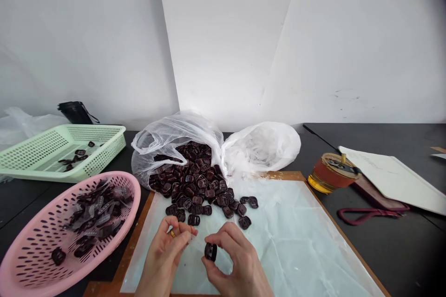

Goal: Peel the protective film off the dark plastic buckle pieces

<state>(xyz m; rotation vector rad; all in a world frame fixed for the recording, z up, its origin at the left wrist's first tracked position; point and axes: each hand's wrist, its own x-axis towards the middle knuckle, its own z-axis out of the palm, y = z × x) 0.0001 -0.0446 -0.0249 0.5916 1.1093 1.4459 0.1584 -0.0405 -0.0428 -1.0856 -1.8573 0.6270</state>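
My right hand (235, 260) pinches a dark brown buckle-like piece (210, 251) between thumb and forefinger, above a pale sheet (296, 241). Just left of it, my left hand (167, 250) is closed, thumb against fingertips, with a ring on one finger; what it holds, if anything, is too small to make out. Beyond both hands a heap of similar dark pieces (198, 181) spills out of a clear plastic bag (160, 130). A second bag (265, 146) beside it contains thin whitish, translucent bits.
At left are a pink oval basket (130, 195) with dark pieces and clear strips, a green basket (45, 148) and a black object (75, 112). At right lie an amber round container (331, 174), a white notebook (393, 176) and a maroon strap (365, 213).
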